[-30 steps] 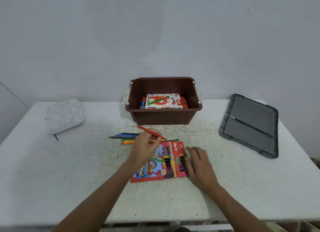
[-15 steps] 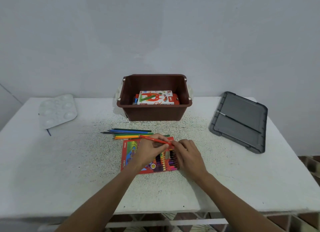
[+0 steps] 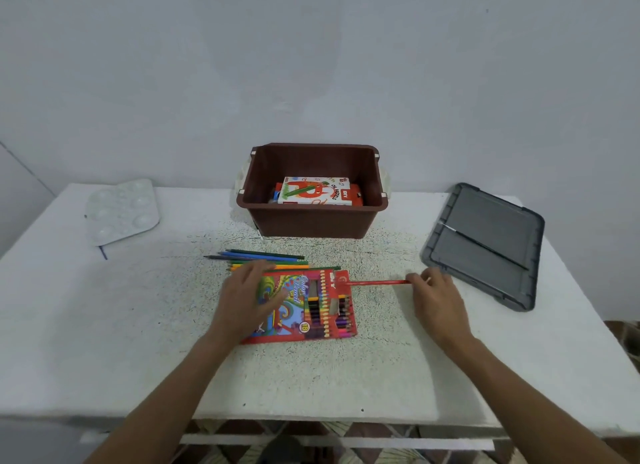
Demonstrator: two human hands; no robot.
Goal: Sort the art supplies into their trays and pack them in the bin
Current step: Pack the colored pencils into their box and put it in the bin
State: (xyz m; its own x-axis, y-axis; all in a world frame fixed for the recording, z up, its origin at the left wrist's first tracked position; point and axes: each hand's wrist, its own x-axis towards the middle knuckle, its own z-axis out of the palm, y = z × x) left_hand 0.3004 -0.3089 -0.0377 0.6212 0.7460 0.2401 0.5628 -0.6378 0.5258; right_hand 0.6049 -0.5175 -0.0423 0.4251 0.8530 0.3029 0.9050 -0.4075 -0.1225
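Observation:
A red colour-pencil box (image 3: 311,307) lies flat in the middle of the white table. My left hand (image 3: 247,295) rests flat on the box's left part, fingers spread. My right hand (image 3: 434,299) pinches the back end of a red pencil (image 3: 377,283), whose tip enters the box's top right corner. Several loose coloured pencils (image 3: 266,260) lie just behind the box. The brown bin (image 3: 311,221) stands behind them with an oil-pastel box (image 3: 317,190) inside.
The bin's grey lid (image 3: 485,242) lies at the right of the table with a thin brush on it. A white paint palette (image 3: 121,209) sits at the back left. The table's front edge runs just below my forearms.
The red pencil passed from my left hand to my right. My right hand moved out to the right with it, and my left hand dropped flat onto the box.

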